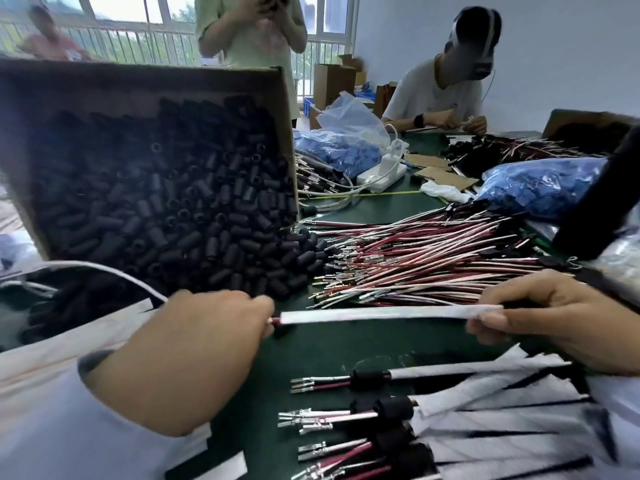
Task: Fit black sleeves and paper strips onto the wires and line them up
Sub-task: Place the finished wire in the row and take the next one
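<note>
Paper strip [388,313] hides wire [275,320] — only tip shows.

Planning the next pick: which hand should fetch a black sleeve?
Probably left. The left hand pinches the wire right beside the spilled sleeves; the right hand grips the strip at its far end, away from them, and can steady it.
</note>
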`<state>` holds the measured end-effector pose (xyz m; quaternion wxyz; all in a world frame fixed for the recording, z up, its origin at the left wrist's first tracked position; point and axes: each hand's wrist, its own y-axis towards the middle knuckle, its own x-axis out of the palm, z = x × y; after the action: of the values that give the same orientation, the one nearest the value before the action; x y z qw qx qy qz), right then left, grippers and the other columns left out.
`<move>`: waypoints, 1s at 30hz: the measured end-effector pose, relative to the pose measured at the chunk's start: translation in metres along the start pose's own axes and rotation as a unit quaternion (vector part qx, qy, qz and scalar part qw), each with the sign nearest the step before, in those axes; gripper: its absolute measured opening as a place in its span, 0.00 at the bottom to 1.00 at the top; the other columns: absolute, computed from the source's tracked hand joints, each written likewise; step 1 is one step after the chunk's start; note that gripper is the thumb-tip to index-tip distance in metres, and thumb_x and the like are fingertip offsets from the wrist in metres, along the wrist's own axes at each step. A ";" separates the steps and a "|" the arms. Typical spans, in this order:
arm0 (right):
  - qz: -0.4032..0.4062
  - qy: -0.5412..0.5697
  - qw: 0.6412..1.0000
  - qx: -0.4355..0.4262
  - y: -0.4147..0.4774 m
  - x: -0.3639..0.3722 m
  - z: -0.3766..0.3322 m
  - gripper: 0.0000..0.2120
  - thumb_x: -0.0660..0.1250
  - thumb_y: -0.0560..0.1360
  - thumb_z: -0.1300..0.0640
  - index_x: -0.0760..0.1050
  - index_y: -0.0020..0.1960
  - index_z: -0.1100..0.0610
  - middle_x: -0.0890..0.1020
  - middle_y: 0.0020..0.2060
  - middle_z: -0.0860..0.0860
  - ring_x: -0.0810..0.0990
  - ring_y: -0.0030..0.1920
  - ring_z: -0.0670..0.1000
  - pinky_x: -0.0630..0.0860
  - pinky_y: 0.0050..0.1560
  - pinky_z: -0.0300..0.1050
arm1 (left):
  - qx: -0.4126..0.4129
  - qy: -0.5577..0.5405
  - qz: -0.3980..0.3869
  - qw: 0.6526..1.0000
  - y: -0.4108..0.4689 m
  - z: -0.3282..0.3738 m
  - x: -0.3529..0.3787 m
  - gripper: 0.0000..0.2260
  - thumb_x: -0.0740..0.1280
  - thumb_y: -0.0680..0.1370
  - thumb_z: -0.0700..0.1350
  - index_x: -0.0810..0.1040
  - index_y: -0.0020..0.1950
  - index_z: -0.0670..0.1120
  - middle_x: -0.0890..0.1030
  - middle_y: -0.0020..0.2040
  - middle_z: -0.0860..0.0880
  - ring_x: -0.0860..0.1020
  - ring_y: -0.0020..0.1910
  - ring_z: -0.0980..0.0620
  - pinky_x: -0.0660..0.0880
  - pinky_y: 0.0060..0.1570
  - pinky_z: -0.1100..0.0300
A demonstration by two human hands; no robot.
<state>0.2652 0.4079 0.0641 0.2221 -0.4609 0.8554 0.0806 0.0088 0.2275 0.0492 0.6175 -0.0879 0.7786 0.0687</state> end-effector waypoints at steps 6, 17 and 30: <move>0.088 -0.066 0.993 -0.030 -0.007 -0.015 0.027 0.08 0.71 0.69 0.66 0.85 0.40 0.54 0.83 0.33 0.51 0.81 0.33 0.44 0.74 0.33 0.30 | -0.076 -0.005 0.010 0.997 -0.006 -0.033 -0.021 0.12 0.46 0.82 0.57 0.63 0.44 0.53 0.74 0.42 0.55 0.75 0.45 0.55 0.71 0.43 0.57; 0.090 -0.342 0.900 -0.255 0.074 0.091 -0.033 0.13 0.60 0.80 0.53 0.80 0.58 0.53 0.82 0.46 0.50 0.80 0.48 0.54 0.74 0.49 0.51 | -0.046 -0.354 0.079 0.931 0.025 -0.013 -0.002 0.11 0.58 0.79 0.57 0.69 0.52 0.51 0.78 0.38 0.51 0.74 0.34 0.54 0.72 0.38 0.56; 0.098 -0.284 0.929 -0.215 0.074 0.067 -0.002 0.08 0.71 0.74 0.60 0.84 0.52 0.54 0.83 0.39 0.42 0.81 0.41 0.42 0.75 0.45 0.38 | -0.102 -0.381 0.017 0.919 0.037 -0.014 0.018 0.07 0.69 0.74 0.53 0.73 0.47 0.53 0.79 0.40 0.55 0.76 0.35 0.57 0.72 0.35 0.61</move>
<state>0.1713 0.3983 0.0306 0.3424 -0.3689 0.7596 0.4120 -0.0169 0.2597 0.0347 0.8538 -0.1041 0.4747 0.1863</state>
